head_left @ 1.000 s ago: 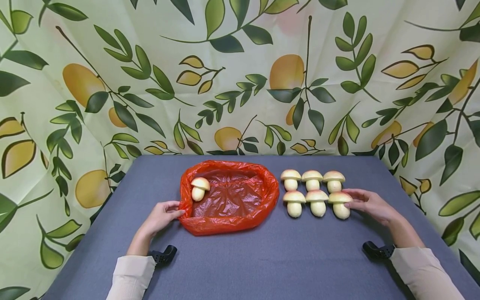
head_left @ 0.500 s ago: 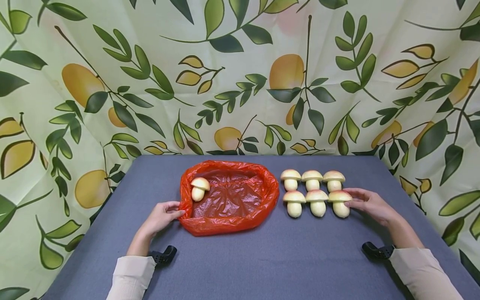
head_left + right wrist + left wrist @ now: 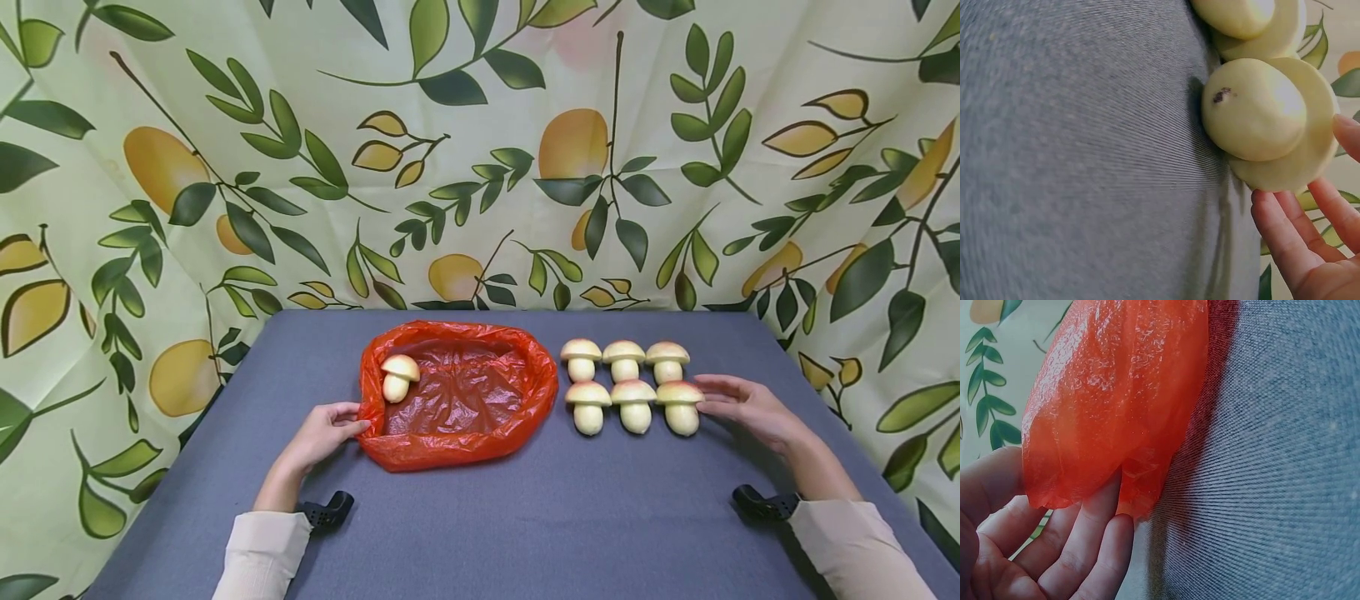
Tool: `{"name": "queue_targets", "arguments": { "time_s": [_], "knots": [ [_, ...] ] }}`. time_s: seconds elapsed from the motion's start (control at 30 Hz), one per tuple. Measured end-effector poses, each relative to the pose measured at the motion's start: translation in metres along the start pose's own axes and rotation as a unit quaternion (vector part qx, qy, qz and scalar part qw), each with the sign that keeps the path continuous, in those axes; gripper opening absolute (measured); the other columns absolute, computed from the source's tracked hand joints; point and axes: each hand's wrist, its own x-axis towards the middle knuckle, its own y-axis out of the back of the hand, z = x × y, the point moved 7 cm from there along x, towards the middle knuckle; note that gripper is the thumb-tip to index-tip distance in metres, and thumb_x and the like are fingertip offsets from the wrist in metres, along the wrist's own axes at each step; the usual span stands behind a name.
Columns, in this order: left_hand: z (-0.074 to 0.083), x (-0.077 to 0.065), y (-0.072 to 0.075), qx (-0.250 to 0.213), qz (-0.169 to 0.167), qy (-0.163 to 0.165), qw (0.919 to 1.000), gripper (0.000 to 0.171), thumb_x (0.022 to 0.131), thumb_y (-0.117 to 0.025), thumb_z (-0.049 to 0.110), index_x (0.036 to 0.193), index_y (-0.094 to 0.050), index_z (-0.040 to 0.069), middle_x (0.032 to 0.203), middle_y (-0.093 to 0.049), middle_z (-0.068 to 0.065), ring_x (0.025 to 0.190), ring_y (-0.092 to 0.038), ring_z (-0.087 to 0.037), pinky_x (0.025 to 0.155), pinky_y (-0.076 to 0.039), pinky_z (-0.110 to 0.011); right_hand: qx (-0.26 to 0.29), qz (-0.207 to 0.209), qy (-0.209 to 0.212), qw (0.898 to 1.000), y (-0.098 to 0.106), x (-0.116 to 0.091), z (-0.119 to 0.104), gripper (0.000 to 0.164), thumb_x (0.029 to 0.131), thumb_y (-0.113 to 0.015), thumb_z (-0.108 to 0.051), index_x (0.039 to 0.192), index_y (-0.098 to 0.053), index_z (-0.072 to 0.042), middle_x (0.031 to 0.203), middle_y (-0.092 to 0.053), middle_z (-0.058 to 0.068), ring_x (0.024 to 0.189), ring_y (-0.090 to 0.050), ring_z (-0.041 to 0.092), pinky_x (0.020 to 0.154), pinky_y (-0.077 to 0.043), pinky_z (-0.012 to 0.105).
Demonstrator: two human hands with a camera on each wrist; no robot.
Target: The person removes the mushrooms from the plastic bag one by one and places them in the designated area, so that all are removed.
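Observation:
My left hand [image 3: 321, 433] pinches the left edge of a red plastic bag [image 3: 450, 452], whose rim is rolled outward. The wrist view shows the thumb and the fingers [image 3: 1075, 556] on either side of the thin red film [image 3: 1116, 406]. One toy mushroom [image 3: 397, 386] with a pale stem lies inside the bag at its left. My right hand [image 3: 753, 412] is beside the front-right mushroom [image 3: 681, 417], its fingers loosely spread. In the right wrist view, the fingertips [image 3: 1263, 199] are at the edge of that mushroom's cap [image 3: 1316, 137] without gripping it; contact is hard to tell.
Several more mushrooms stand in two rows right of the bag, among them a back-left one [image 3: 581, 367] and a front-middle one [image 3: 635, 417]. A blue-grey cloth [image 3: 487, 533] covers the table. Behind it hangs a leaf-and-fruit patterned curtain [image 3: 480, 200].
My right hand has shifted slightly right, its fingers loosening from the front-right mushroom, which stays in place. The left hand and the bag look unchanged.

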Motion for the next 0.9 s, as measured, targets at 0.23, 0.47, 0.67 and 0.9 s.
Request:
{"name": "queue_targets", "arguments": {
  "time_s": [0.23,0.47,0.67,0.9],
  "knots": [
    [-0.001,0.001,0.001,0.004,0.007,0.006,0.9999,0.038,0.090,-0.063,0.005,0.118,-0.056,-0.019,0.107,-0.068,-0.032,0.075,-0.059,0.010,0.068,-0.050,-0.017,0.026,-0.004,0.023,0.999,0.006,-0.006,-0.010,0.033,0.092,-0.063,-0.014,0.116,-0.053,-0.034,0.100,-0.060,-0.035,0.094,-0.059,-0.016,0.078,-0.046,0.007],
    [-0.001,0.001,0.001,0.006,0.010,0.008,0.9999,0.037,0.090,-0.062,0.004,0.118,-0.056,-0.019,0.107,-0.068,-0.032,0.074,-0.059,0.011,0.069,-0.050,-0.017,0.039,-0.005,0.042,0.998,0.007,-0.010,-0.019,0.036,0.093,-0.061,-0.009,0.112,-0.052,-0.039,0.102,-0.062,-0.033,0.094,-0.060,-0.016,0.077,-0.046,0.006],
    [0.000,-0.001,0.000,0.007,0.008,0.008,0.9999,0.038,0.090,-0.063,0.005,0.118,-0.056,-0.019,0.106,-0.069,-0.031,0.075,-0.059,0.011,0.069,-0.050,-0.017,0.039,0.007,0.058,0.998,0.006,-0.012,-0.031,0.037,0.093,-0.061,-0.007,0.112,-0.053,-0.038,0.102,-0.063,-0.034,0.094,-0.061,-0.016,0.076,-0.045,0.005],
    [0.001,0.000,0.000,0.006,0.005,0.008,0.9999,0.038,0.090,-0.062,0.005,0.119,-0.055,-0.019,0.107,-0.069,-0.030,0.074,-0.059,0.011,0.069,-0.050,-0.017,0.057,0.006,0.085,0.995,0.002,-0.011,-0.047,0.037,0.093,-0.060,-0.004,0.114,-0.055,-0.034,0.104,-0.065,-0.031,0.096,-0.063,-0.013,0.077,-0.046,0.006]
  ]
}}
